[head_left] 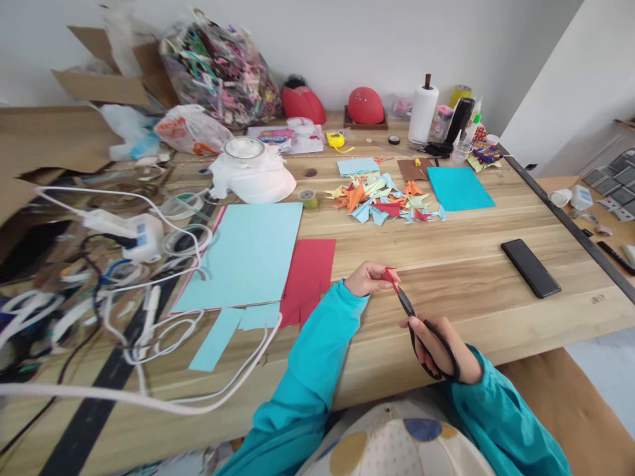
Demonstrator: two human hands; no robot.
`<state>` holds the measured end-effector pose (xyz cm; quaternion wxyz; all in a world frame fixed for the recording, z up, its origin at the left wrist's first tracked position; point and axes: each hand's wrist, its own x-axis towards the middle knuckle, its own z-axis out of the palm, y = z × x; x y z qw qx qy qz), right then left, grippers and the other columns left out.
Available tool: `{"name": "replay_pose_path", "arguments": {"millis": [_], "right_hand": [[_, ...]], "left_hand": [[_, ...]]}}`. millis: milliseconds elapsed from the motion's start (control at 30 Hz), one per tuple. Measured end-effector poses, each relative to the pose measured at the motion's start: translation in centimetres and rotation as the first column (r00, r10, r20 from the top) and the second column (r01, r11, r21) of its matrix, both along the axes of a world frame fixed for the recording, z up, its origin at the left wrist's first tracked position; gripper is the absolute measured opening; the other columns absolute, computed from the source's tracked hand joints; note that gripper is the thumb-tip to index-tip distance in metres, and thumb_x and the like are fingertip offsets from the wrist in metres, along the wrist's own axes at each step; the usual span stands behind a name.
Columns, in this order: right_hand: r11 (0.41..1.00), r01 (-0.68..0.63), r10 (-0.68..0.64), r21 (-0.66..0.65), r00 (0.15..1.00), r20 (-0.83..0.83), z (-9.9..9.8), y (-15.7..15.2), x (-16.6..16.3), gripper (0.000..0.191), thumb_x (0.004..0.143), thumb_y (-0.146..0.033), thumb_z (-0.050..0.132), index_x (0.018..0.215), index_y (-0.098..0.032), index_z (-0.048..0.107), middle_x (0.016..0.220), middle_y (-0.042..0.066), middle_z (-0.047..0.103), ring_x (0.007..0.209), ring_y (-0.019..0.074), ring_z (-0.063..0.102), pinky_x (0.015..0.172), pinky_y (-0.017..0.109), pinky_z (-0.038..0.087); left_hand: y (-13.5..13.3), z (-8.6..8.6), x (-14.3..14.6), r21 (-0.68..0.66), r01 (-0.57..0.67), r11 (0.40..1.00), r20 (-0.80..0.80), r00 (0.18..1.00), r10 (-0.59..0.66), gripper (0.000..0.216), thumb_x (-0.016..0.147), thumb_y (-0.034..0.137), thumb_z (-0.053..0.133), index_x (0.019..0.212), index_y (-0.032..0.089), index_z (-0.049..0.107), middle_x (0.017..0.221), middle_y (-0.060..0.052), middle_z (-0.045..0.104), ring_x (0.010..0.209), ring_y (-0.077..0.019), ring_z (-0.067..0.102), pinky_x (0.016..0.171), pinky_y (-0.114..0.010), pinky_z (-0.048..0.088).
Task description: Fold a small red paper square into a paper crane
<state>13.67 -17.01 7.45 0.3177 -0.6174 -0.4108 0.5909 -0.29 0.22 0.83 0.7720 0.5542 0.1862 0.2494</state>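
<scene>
Between the fingers of my left hand (368, 278) is a small piece of folded red paper (390, 275). My right hand (444, 345) grips a pair of black-handled scissors (407, 305), whose blades point up and left at the red paper. The tips touch or nearly touch it; I cannot tell if the paper lies between the blades. Beyond my hands lies a pile of folded paper pieces (381, 197) in orange, light blue, yellow and red. Left of my left hand are red paper sheets (310, 274) and a large light blue sheet (248, 251).
A black phone (530, 268) lies to the right. Blue paper (460, 188) lies beyond the pile's right side. White cables (183, 317) tangle across the left, near cut light blue strips (214, 340). At the back stand a white paper roll (423, 114) and a stuffed plastic bag (218, 73).
</scene>
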Motion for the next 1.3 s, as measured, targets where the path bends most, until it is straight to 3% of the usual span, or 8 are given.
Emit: {"name": "replay_pose_path", "arguments": {"millis": [667, 1300], "right_hand": [[0.999, -0.009, 0.011, -0.033, 0.997, 0.074, 0.25, 0.16, 0.09, 0.059, 0.082, -0.062, 0.038, 0.102, -0.012, 0.059, 0.040, -0.006, 0.044, 0.028, 0.0047, 0.036, 0.026, 0.014, 0.029], [0.997, -0.062, 0.055, 0.039, 0.985, 0.161, -0.23, 0.44, 0.59, 0.052, 0.083, -0.061, 0.038, 0.082, -0.014, 0.060, 0.038, -0.005, 0.042, 0.030, 0.0059, 0.038, 0.031, 0.016, 0.029]], "left_hand": [[0.15, -0.38, 0.08, 0.024, 0.000, 1.000, 0.020, 1.000, 0.000, 0.026, 0.057, 0.032, 0.079, 0.070, 0.010, 0.070, 0.066, -0.006, 0.064, 0.061, -0.0107, 0.056, 0.062, -0.023, 0.044], [0.37, -0.90, 0.09, 0.014, 0.005, 1.000, 0.019, 1.000, -0.005, 0.029, 0.056, 0.031, 0.079, 0.073, 0.010, 0.070, 0.067, -0.006, 0.065, 0.062, -0.0108, 0.057, 0.063, -0.024, 0.043]]}}
